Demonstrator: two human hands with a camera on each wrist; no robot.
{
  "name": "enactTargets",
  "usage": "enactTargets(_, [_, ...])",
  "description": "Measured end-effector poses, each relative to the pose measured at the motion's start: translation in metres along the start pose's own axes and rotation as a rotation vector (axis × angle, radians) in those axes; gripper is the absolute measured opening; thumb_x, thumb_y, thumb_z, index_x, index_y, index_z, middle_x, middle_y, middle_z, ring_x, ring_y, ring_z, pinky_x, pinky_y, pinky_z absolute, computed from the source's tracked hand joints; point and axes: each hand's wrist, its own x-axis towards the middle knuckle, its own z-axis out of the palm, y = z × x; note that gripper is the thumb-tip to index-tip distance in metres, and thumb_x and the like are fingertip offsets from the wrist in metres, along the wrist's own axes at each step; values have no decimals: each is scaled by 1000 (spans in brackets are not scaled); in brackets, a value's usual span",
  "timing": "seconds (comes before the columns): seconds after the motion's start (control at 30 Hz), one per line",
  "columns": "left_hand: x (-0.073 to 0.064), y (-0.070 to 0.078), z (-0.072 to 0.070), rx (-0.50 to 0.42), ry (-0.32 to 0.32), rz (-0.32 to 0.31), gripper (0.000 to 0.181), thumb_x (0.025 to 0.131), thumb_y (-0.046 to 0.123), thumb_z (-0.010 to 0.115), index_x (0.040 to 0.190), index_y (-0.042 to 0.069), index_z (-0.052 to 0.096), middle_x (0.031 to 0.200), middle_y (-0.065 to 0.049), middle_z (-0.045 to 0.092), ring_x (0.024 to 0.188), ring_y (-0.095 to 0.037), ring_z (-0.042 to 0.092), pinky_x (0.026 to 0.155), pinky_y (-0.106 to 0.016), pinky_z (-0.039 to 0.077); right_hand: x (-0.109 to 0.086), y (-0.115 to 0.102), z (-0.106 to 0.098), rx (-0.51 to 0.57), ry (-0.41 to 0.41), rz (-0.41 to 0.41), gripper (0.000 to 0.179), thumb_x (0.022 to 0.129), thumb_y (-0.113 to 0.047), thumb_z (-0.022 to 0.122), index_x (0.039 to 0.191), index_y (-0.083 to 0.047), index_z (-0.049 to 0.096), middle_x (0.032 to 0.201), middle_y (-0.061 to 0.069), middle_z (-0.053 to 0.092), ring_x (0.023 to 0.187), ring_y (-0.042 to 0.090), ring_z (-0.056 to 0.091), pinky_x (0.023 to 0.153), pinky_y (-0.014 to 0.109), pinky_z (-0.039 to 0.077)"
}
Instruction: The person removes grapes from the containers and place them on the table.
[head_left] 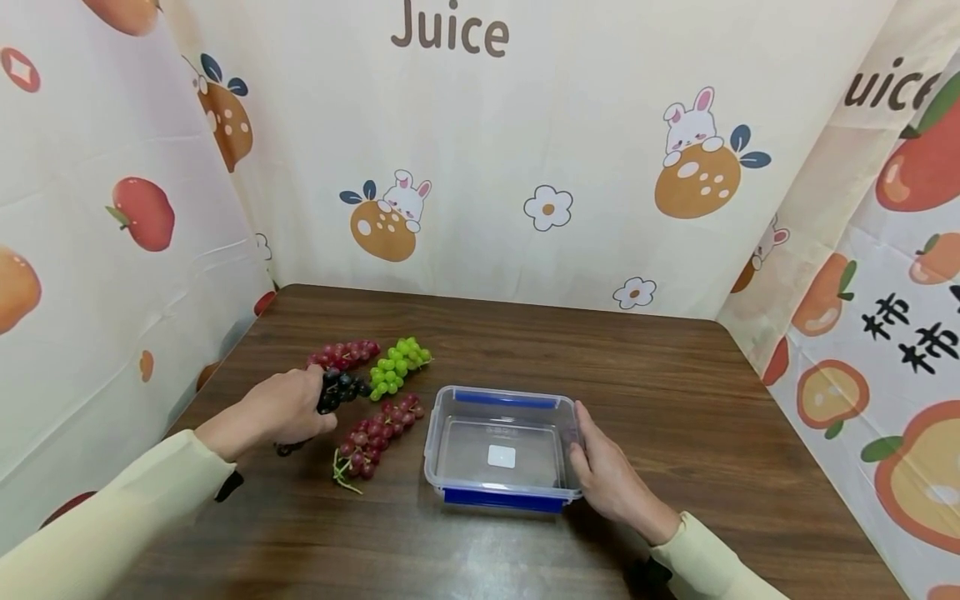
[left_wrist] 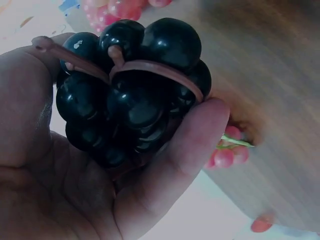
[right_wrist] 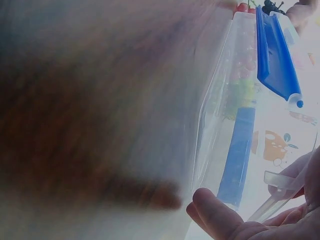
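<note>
My left hand (head_left: 288,406) grips a bunch of black grapes (head_left: 341,390), thumb and fingers round it; a brown stem (left_wrist: 155,67) shows across the grapes in the left wrist view. Just beyond it lies a bunch of red grapes (head_left: 345,354). Green grapes (head_left: 399,367) are to its right, and a second red bunch (head_left: 378,433) with a green stem lies nearer me. At the middle of the table stands a clear lidless container (head_left: 510,499) with blue clips. My right hand (head_left: 611,475) holds its right side, thumb at the rim and fingers along the wall.
The brown wooden table (head_left: 675,400) extends to a fruit-printed curtain (head_left: 495,167) behind it, with more printed cloth (head_left: 862,333) on both sides. A small white label (head_left: 502,456) shows in the container's base. Cream sleeves cover both forearms.
</note>
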Motion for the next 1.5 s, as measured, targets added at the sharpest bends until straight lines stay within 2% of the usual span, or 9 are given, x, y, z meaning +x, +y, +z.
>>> enactTargets(0.13, [0,-5,3,-6,-12,-10,71,88,33,73,125,-22,47,103,-32,65,86,-39,68,73,-53,55,0,0,0,3,1,-2,63,103,1,49,157,13,20,161,29,28,144,39,36,112,53,34])
enactTargets(0.5, [3,-16,11,-9,-82,-44,85,91,33,73,136,-29,36,117,-40,61,93,-44,69,80,-55,56,-1,-2,0,-2,8,-11,62,103,1,49,157,12,21,161,29,29,144,38,37,112,54,34])
enactTargets(0.83, [6,-25,17,5,-151,-91,72,92,36,74,125,-22,47,111,-35,63,93,-40,68,78,-52,55,-2,-2,0,0,7,-7,63,102,2,51,157,11,21,160,29,30,144,39,37,112,54,34])
enactTargets(1.23, [4,-30,29,-3,-127,-81,66,91,36,75,118,-19,51,102,-31,63,83,-34,67,71,-49,55,-2,0,1,-4,7,0,63,102,1,51,157,11,21,159,29,31,143,38,39,112,52,34])
enactTargets(1.5, [2,-29,28,24,-118,-85,89,90,52,73,127,-24,46,113,-40,61,93,-46,67,77,-53,56,-1,-1,0,-10,19,-19,63,101,1,52,156,13,23,159,30,31,143,40,39,112,54,34])
